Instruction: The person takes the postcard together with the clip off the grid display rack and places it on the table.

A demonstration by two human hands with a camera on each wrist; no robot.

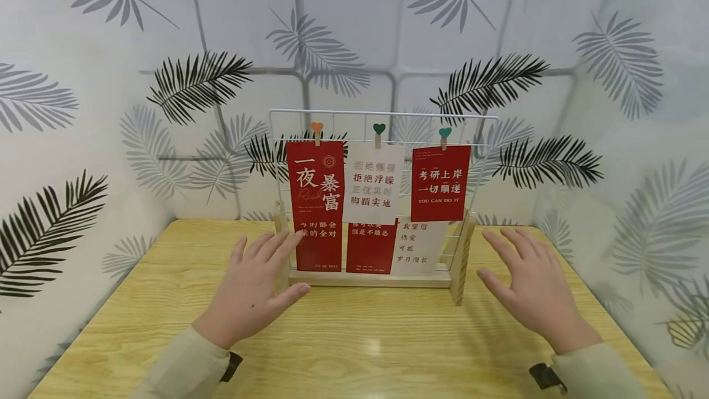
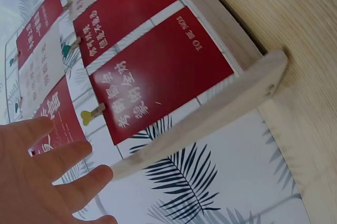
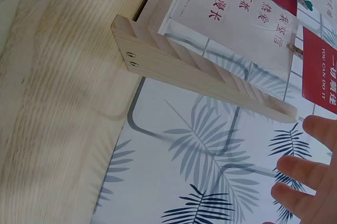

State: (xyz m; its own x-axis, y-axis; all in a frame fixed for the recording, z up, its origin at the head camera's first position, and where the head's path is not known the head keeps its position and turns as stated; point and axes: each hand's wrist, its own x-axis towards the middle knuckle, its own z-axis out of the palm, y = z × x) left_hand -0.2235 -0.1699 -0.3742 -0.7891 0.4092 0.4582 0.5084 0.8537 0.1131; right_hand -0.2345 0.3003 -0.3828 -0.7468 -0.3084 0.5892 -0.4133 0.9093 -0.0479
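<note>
Both hands are out flat over the wooden table, palms down, fingers straight and spread, holding nothing. The left hand sits just at the left end of the card rack, fingertips overlapping the left wooden foot; can't tell if they actually touch it. The right hand is just right of the right wooden foot, with a small gap between them.

The rack stands upright about mid-table, toward the far side: a white wire grid on a wood base, with cards clipped on by little heart pegs.

Card text I can read:
- tall red card on the left: 一夜暴富, with "TO BE RICH" tiny at the bottom
- white card in the middle: 拒绝浮躁, 脚踏实地
- red card on the right: 考研上岸 一切顺遂, "YOU CAN DO IT"
- lower red card: 但是不能怂
- lower white card: 岁月漫长

Behind it all is palm-leaf wallpaper.
</note>
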